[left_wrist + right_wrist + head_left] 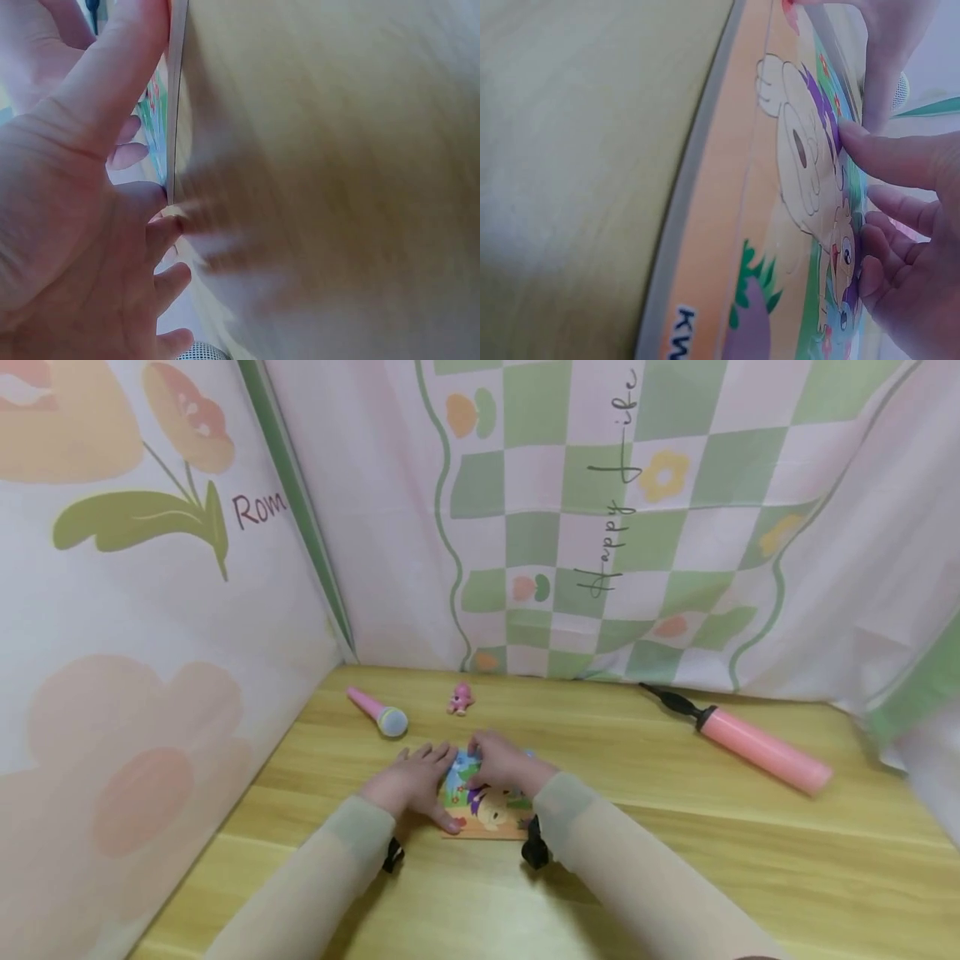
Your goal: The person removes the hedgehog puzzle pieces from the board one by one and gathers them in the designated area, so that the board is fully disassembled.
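Note:
A flat picture board [487, 833] with a cartoon figure, green plants and an orange lower border lies on the table in front of the person. My left hand [411, 787] rests along its left side, thumb at the near left corner and fingers spread toward the far edge. Over the upper part of the picture is my right hand [504, 762], its fingers bent down. In the right wrist view the right thumb [892, 154] and fingertips meet the printed surface; I cannot tell whether they pinch a piece of it. The left wrist view shows the board's thin edge [175, 112] beside the left thumb.
Beyond the left hand lies a pink toy microphone [378, 713], with a small pink figurine [461, 699] to its right. A pink hand pump [765, 748] with a black nozzle lies at the far right. Printed curtains [390, 527] border the wooden table [300, 777] behind and left.

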The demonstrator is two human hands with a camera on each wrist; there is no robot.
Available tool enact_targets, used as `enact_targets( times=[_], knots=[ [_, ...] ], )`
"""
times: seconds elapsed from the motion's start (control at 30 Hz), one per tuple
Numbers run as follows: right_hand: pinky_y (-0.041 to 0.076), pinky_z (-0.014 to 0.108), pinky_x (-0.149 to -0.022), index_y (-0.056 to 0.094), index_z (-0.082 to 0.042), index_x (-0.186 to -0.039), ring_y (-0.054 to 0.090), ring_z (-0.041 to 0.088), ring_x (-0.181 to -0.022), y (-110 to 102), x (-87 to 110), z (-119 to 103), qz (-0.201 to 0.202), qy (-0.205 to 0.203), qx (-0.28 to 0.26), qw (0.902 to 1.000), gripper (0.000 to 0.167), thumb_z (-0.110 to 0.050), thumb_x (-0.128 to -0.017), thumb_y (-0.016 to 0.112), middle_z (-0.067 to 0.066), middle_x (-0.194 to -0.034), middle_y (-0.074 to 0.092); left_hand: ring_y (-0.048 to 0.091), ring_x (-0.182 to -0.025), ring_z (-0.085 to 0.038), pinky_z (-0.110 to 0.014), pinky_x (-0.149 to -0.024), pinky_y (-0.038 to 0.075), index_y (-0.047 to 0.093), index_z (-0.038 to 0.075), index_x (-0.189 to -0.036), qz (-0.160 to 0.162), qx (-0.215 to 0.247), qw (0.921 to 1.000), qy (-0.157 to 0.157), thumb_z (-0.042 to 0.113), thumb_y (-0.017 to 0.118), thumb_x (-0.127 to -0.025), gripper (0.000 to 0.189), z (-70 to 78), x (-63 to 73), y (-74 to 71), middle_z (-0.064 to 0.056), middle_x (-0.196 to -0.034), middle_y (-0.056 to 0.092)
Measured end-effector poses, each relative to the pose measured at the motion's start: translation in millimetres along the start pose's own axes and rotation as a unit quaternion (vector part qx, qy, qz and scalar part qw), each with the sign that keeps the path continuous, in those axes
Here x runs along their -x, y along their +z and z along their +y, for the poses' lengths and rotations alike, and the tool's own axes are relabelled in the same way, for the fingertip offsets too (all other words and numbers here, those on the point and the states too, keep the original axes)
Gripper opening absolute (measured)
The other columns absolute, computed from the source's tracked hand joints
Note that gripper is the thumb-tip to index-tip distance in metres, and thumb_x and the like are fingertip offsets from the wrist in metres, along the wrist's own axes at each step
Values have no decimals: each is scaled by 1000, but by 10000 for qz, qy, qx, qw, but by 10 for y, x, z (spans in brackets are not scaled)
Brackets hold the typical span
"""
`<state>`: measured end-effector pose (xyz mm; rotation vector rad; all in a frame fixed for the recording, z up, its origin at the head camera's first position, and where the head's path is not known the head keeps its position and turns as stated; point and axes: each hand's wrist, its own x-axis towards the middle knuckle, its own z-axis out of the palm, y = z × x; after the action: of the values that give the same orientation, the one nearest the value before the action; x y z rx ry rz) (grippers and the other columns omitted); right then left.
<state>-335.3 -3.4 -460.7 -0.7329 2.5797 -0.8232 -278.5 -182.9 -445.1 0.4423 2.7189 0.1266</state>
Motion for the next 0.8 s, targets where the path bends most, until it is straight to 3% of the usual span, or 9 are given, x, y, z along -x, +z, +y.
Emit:
enact_targets(
  times=[0.1, 0.3, 0.43, 0.63, 0.8],
  knots=[
    [48, 40, -85, 58, -8, -103, 51, 21, -92, 5, 0, 5, 6, -34, -30, 10000, 41, -23, -78, 86, 7, -103, 52, 9, -148, -34, -57, -117, 6, 14, 15, -160, -37, -15, 10000, -16, 75, 75, -60, 132, 1, -8, 5, -7, -164, 10],
    [48, 42, -92, 60, -8, -112, 54, 24, -101, 26, 24, -1, 152, -130, -61, 9998, 48, -23, -77, 87, 8, -110, 53, 9, -149, -33, -57, -117, 6, 13, 15, -160, -3, -20, 10000, -44, 77, 74, -59, 133, -23, -28, 41, -5, -164, 10],
    [48, 42, -94, 63, -7, -112, 55, 26, -104, 45, 54, 7, 239, -265, 158, 9992, 46, -25, -76, 88, 10, -113, 54, 9, -149, -32, -57, -117, 5, 13, 14, -160, 12, 41, 10000, -23, 76, 75, -58, 134, -25, -47, 67, -5, -164, 10],
    [40, 46, -107, 68, -2, -119, 51, 34, -122, 38, 103, -36, 284, -462, 534, 9971, 49, -26, -79, 85, 19, -131, 53, 9, -149, -32, -57, -117, 5, 12, 13, -160, -17, 108, 9999, 33, 74, 76, -60, 134, -32, -40, 52, -6, -164, 9],
    [46, 44, -99, 66, -5, -117, 55, 30, -112, 32, 97, -29, 325, -370, 349, 9982, 50, -25, -77, 87, 14, -121, 56, 9, -149, -32, -59, -117, 6, 12, 12, -160, -82, 217, 9997, 100, 75, 73, -66, 128, -37, -38, 29, -7, -165, 9]
  ],
)
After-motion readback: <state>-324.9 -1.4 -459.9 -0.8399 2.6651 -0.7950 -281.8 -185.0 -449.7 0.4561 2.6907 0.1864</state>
